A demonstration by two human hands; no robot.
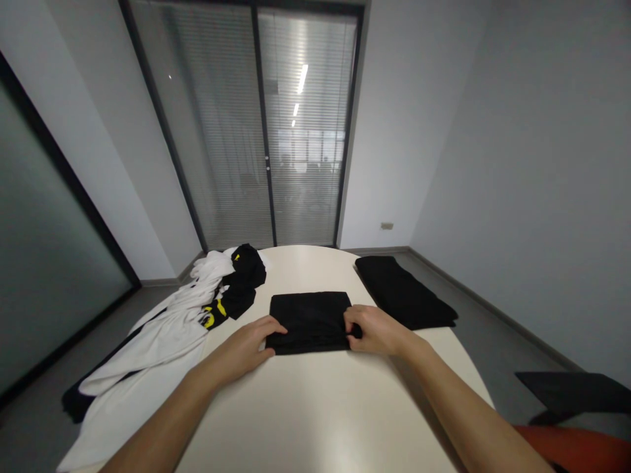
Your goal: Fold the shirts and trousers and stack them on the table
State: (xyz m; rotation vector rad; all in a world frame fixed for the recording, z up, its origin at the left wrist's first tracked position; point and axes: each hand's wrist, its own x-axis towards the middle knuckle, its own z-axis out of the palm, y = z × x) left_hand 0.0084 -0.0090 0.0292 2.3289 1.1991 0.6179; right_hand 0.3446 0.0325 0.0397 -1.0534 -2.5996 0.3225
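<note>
A black garment, folded into a neat rectangle, lies flat on the table in front of me. My left hand rests at its left edge, fingers stretched over the cloth and the thumb apart from them by the near corner. At the right edge, the fingers of my right hand are curled and pinch a bit of the black fabric. The fold's inner layers are hidden, so which kind of garment it is I cannot tell.
A loose heap of white and black clothes with yellow prints covers the left of the white table. Folded black cloth lies at the right edge. An orange seat with a black armrest stands at lower right.
</note>
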